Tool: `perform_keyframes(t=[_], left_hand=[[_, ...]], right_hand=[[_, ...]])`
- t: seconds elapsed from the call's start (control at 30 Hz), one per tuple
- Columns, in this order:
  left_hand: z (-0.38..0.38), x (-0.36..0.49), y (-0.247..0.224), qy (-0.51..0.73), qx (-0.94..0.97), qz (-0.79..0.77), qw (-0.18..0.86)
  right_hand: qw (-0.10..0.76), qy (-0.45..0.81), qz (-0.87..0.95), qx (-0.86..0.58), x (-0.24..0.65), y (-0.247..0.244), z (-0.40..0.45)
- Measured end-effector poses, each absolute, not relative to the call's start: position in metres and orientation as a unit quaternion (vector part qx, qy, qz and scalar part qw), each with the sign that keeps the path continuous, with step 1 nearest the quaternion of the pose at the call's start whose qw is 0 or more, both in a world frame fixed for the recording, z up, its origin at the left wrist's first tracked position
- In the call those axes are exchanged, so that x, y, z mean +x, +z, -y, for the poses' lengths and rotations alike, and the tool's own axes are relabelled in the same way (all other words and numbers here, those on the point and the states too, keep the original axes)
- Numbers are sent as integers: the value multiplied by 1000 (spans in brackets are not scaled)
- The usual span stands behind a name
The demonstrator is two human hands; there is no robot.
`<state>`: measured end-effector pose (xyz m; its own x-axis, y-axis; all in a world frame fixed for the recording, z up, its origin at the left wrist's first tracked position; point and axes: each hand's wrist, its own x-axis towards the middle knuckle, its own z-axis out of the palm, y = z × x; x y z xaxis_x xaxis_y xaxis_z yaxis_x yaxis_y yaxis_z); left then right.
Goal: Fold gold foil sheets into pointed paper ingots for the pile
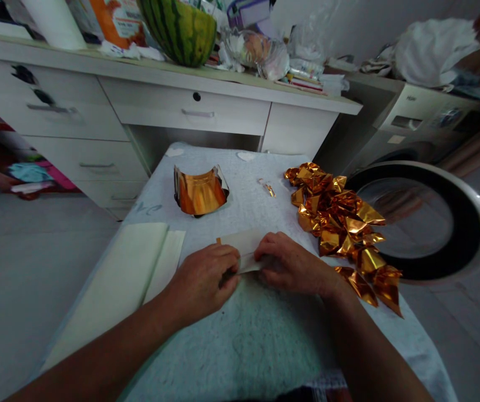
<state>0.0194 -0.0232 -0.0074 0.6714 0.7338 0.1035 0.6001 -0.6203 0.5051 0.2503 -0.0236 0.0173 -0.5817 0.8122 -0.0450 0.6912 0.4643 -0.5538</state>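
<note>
A small sheet of pale paper [243,241] lies across the middle of the cloth, its near edge folded up. My left hand [208,276] pinches the left end of that fold. At the other end, the fingers of my right hand [285,262] close on the same edge. A bit of orange shows at the sheet's upper left corner. Beyond my left hand stands a curved stack of shiny gold foil sheets [201,192]. Many folded gold foil pieces [340,218] are heaped to the right of my right hand.
Larger pale paper sheets [109,273] lie at the left on the cloth-covered table [260,335]. A small foil scrap [268,188] is near the back. Behind stand a white desk [156,106] holding a cut watermelon [181,33], and a washing machine with its round door [470,223] open at right.
</note>
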Motion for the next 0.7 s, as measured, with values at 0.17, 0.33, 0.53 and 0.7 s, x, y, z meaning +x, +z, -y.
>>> perform_keyframes(t=[0.17, 0.33, 0.53, 0.7], left_hand=[[22, 19, -8, 153, 888, -379, 209], [22, 21, -9, 159, 872, -406, 223], [21, 22, -13, 234, 820, -459, 249], [20, 23, -15, 255, 805, -475, 246]], right_hand=[[148, 233, 846, -456, 243, 17, 26], [214, 226, 843, -438, 239, 8, 21], [243, 230, 817, -470, 233, -8, 13], [235, 212, 804, -504, 226, -12, 10]])
